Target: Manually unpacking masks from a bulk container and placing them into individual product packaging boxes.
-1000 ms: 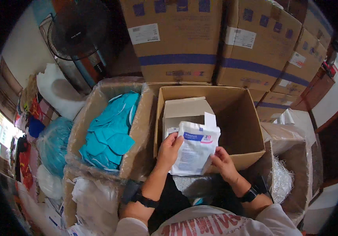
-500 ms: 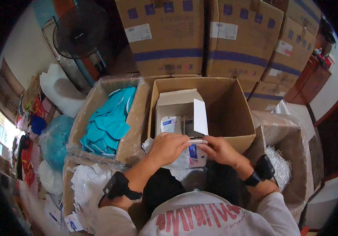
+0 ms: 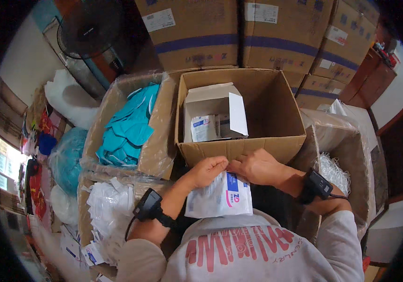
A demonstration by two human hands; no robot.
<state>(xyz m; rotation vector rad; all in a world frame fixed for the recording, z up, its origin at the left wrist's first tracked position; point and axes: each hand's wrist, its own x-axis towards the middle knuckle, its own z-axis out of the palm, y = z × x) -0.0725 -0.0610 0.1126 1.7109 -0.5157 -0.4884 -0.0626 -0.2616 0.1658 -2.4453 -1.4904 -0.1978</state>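
Both my hands pinch the top edge of a white plastic packet [image 3: 218, 197] with blue and pink print, which hangs down in front of my chest. My left hand [image 3: 209, 171] is closed at the upper left of the packet. Beside it, almost touching, my right hand [image 3: 257, 167] is closed on the same edge. Just beyond them stands a large open cardboard box [image 3: 243, 149]. Inside it, a smaller white carton [image 3: 211, 97] with raised flaps holds similar packets [image 3: 204, 128].
Teal fabric pieces [image 3: 126, 127] fill a plastic-lined box at left, with white packets [image 3: 110, 207] in the box nearer me. A box at right holds white stringy strands [image 3: 333, 174]. Stacked cartons [image 3: 196, 47] stand behind; a black fan [image 3: 88, 30] is at far left.
The packet has come down and nearer my chest, its printed front now showing more fully. My hands have drawn together at its top edge, and the view has tilted slightly downward.
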